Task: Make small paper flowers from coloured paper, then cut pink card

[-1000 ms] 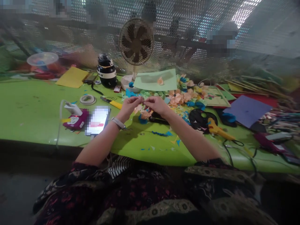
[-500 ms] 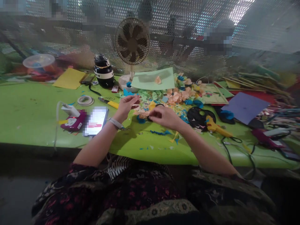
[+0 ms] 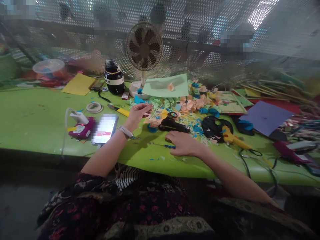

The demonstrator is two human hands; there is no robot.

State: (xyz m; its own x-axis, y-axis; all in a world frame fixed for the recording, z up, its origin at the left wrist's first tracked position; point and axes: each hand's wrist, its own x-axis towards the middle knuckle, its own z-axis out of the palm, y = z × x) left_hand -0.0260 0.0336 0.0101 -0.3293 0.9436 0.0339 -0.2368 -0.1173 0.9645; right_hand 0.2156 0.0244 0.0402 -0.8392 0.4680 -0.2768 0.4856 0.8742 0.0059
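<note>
Two hands have split apart since a sec ago: then both were up together over the paper pile, pinching one small piece between them. Now I've got the left hand (image 3: 137, 115) raised alone, fingertips pinched on a tiny pale scrap (image 3: 147, 107), too small to tell more. Right hand (image 3: 183, 144) has dropped to the green table (image 3: 37, 120), palm down, fingers curled, tips touching a thin blue paper strip (image 3: 168, 145) lying near the front edge; can't tell if it's gripped yet. Black scissors (image 3: 172, 123) sit just beyond the right hand, untouched. Yellow glue gun (image 3: 231, 136) is further right, phone (image 3: 104, 128) left of the left wrist. My read: folding paused, blue strip is being fetched.
</note>
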